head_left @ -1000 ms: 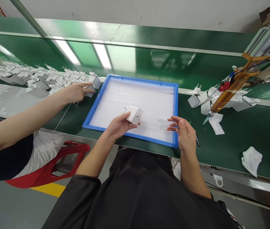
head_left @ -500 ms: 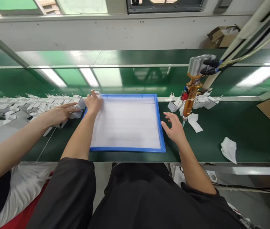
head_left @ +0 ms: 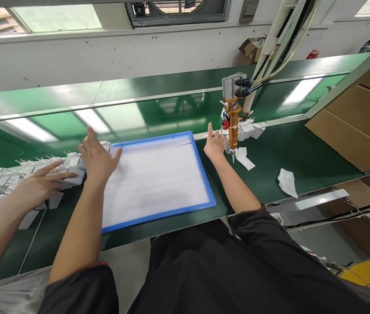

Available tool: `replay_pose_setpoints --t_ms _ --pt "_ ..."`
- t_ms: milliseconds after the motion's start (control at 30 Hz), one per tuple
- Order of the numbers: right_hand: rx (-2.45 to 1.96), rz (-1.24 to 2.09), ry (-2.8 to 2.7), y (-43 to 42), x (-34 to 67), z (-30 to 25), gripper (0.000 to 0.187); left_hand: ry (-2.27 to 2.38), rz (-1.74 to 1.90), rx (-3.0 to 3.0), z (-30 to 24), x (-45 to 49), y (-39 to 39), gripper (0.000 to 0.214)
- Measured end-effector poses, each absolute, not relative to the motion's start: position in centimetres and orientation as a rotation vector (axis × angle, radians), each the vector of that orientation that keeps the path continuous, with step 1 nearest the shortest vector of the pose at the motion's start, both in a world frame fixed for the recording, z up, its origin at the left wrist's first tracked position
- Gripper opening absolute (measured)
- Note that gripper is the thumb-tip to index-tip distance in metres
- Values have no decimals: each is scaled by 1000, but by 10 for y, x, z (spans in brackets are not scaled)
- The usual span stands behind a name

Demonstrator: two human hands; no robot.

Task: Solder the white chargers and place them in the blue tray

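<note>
My left hand (head_left: 98,158) is spread open over the far left corner of a blue-rimmed white tray (head_left: 204,183), right beside a row of white plug adapters (head_left: 73,163); it holds nothing. My right hand (head_left: 215,144) reaches out with fingers stretched, just left of a small heap of white adapters and white wrappers (head_left: 246,131) under a brass-coloured hanging tool (head_left: 233,117). The tray's white floor carries nothing.
A co-worker's hand (head_left: 39,185) rests on the adapter rows at the left. A crumpled white wrapper (head_left: 287,182) lies on the green belt (head_left: 302,152) to the right. Cardboard boxes (head_left: 361,122) stand at the far right, hoses rise behind the tool.
My left hand, which held a white adapter a second ago, put it at the row by the tray's corner and now is open. My right hand moved farther out toward the adapter heap.
</note>
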State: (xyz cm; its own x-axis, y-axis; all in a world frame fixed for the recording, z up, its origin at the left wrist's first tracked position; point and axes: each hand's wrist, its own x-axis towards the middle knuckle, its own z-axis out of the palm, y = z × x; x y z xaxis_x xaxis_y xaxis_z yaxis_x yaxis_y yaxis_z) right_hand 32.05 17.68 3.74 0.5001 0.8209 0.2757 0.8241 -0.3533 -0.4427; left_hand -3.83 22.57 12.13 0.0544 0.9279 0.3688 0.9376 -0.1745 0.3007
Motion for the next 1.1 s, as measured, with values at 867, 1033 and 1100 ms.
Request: replay_pose_setpoints --t_ms 867,1033,1100 --pt "-1242 -288 -1211 55 303 84 12 -1911 -640 -3110 53 57 76 58" --pt "-1265 -109 -1664 132 264 76 34 -1904 -342 -2929 58 83 90 75" --pt "-1530 -47 -1649 182 267 68 52 -1933 -317 -2899 57 91 98 74"
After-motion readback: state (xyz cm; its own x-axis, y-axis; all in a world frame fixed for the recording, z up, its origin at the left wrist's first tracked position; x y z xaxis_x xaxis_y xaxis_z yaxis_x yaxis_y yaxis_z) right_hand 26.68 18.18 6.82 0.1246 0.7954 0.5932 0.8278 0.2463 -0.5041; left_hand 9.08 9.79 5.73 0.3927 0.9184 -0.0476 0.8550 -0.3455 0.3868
